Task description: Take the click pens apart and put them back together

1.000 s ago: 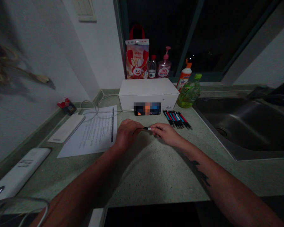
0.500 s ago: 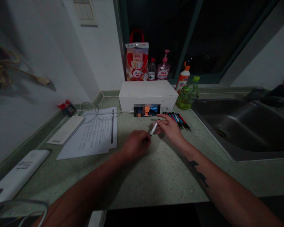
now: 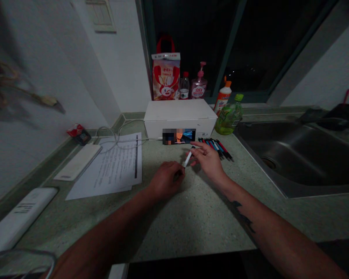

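A white pen point(image 3: 188, 158) with a dark upper end is held slantwise above the counter, between both hands. My left hand point(image 3: 168, 179) is closed, thumb and fingers pinching the pen's lower end, which they partly hide. At the upper end, my right hand point(image 3: 206, 158) grips the pen between thumb and fingers, its index finger stretched out toward the phone. Just beyond the hands, a phone point(image 3: 179, 136) playing a video leans on a white box point(image 3: 180, 112). Several pens point(image 3: 216, 148), with black, red and blue parts, lie side by side right of my right hand.
Printed sheets point(image 3: 112, 166), a white flat box point(image 3: 78, 162) and a cable point(image 3: 116, 139) lie to the left. A long white device point(image 3: 23, 217) is nearer. A green bottle point(image 3: 229, 118) stands before the steel sink point(image 3: 302, 155); a red bag point(image 3: 166, 77) and bottles stand behind the box.
The view has shifted slightly. Both hands stay at the pen in nearly the same pose, with only small finger movement.
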{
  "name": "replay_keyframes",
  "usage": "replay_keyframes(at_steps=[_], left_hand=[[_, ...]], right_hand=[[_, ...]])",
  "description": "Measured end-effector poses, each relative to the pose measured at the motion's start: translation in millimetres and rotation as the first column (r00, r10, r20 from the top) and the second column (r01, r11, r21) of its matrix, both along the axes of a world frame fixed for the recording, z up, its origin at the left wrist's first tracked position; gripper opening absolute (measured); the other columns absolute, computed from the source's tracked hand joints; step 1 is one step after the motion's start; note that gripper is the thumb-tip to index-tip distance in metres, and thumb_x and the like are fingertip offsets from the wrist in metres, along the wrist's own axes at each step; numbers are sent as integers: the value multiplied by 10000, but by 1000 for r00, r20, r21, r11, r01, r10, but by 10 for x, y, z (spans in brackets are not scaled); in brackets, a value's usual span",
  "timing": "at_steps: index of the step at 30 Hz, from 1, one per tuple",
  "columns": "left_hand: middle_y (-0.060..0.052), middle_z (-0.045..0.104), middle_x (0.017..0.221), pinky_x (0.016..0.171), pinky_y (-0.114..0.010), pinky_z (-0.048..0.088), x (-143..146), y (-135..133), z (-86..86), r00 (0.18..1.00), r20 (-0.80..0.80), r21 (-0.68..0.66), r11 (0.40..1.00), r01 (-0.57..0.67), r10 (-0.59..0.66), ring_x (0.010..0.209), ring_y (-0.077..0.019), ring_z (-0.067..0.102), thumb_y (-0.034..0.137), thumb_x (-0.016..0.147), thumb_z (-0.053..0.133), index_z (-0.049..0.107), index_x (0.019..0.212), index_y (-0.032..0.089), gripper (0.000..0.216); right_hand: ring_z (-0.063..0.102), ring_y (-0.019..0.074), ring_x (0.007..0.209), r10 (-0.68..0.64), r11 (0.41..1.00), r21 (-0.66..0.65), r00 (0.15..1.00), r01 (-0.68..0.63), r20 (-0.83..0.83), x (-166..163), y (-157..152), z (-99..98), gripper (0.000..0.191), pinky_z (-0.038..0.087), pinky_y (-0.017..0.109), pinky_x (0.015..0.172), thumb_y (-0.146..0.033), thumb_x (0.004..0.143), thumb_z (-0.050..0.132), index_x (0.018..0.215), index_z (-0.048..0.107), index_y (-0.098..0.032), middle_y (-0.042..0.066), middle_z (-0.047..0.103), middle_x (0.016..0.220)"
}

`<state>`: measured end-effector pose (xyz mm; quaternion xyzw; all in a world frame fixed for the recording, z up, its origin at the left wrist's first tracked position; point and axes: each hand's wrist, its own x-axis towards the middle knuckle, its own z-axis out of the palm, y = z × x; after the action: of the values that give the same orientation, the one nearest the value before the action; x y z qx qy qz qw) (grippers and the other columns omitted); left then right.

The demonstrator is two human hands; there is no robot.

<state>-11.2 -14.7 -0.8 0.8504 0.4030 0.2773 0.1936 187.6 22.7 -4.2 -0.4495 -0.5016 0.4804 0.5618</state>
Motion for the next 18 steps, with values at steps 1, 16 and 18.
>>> replay_keyframes(at_steps=[1,16,18], left_hand=[[-19,697,846,845,-371,488,-2,-1,-4,1000,1,3,1000,1,-1,818,-204,655,89,878,647,636,886,213,125],[-37,739,993,905,-402,528,-28,39,-59,998,63,60,998,-6,2,912,-221,683,144,915,676,688,1066,239,179],[-43,739,1046,913,-414,536,-40,38,-55,997,82,50,999,-19,15,917,-219,683,147,916,676,674,1183,249,286]], right_hand=[[744,202,691,-1,1000,1,1000,1,-1,0,-2,9,521,602,296,524,-552,769,823,1149,718,-213,36,779,836],[680,196,693,30,996,70,948,-55,317,27,59,-84,505,569,325,665,-521,938,641,1300,709,-176,31,740,802],[707,233,857,-233,968,203,825,147,515,213,124,-34,431,564,364,816,-435,989,573,1288,723,-164,84,783,964]])
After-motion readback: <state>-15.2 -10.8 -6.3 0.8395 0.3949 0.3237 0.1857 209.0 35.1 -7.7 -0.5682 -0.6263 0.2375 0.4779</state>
